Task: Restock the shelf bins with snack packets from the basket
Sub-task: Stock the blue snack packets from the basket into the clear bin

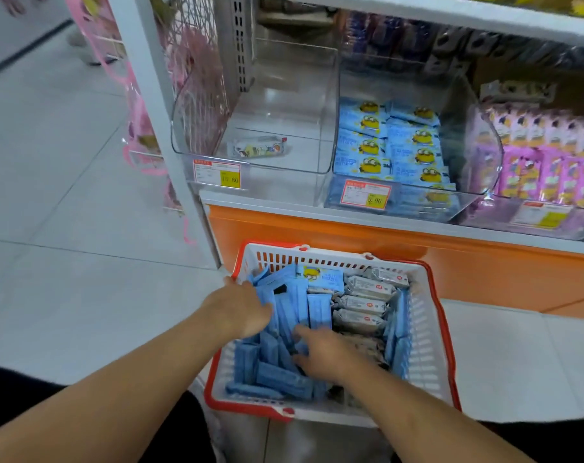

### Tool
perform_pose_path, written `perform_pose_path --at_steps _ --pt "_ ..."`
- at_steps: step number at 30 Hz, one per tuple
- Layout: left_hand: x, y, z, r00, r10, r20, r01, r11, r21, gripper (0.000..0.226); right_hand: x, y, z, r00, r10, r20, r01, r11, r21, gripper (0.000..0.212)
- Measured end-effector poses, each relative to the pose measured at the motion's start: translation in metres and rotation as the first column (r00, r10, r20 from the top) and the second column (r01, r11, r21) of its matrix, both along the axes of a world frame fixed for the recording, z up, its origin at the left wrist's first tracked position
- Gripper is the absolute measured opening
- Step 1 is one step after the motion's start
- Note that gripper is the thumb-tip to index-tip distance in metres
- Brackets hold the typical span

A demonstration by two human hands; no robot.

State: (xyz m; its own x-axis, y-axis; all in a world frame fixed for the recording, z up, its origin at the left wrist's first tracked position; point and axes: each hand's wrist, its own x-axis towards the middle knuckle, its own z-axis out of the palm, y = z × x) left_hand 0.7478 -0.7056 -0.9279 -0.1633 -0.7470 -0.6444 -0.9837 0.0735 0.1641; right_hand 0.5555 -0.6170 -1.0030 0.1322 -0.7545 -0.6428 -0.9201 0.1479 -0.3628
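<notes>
A white basket with a red rim (432, 332) stands on the floor below the shelf. Blue snack packets (312, 307) fill its left and middle, and grey packets (367, 304) lie at its right. My left hand (238, 307) reaches into the basket's left side, thumb near the rim and fingertips buried among the blue packets. My right hand (322, 350) is lower in the middle, its fingers curled round blue packets. On the shelf, a clear left bin (317, 105) holds one lone packet (257, 149). The middle bin (464, 135) holds stacked blue packets (389, 142).
A third bin at the right holds purple packets (548, 162). Price tags (217, 173) hang on the bin fronts. An orange shelf base (350, 235) runs behind the basket. A pink wire rack (140, 121) stands left of the shelf post, on pale floor tiles (66, 195).
</notes>
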Motion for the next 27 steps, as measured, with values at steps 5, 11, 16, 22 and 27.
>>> perform_pose_path --at_steps 5,11,16,22,27 --pt "-0.009 0.002 0.004 0.998 -0.040 0.051 0.038 0.999 0.039 0.066 -0.013 -0.005 0.017 0.999 -0.026 0.042 0.027 0.999 -0.020 0.029" --pt "-0.011 0.002 0.035 0.983 -0.105 0.150 0.119 0.990 -0.082 0.053 -0.048 -0.030 0.086 0.989 -0.075 0.126 0.070 0.997 0.038 0.021" --pt "-0.037 -0.006 0.096 0.942 -0.227 -0.247 0.138 0.933 -0.332 0.035 -0.078 -0.046 0.169 0.954 -0.142 0.263 0.175 0.979 -0.108 0.022" --pt "-0.064 0.012 0.155 0.783 -0.414 -0.464 0.206 0.877 -0.434 0.048 -0.101 -0.040 0.244 0.867 -0.158 0.472 0.323 0.900 -0.293 0.024" --pt "-0.087 0.008 0.167 0.754 -0.460 -0.469 0.140 0.810 -0.569 0.035 -0.115 -0.039 0.258 0.726 -0.186 0.661 0.474 0.832 -0.287 0.022"
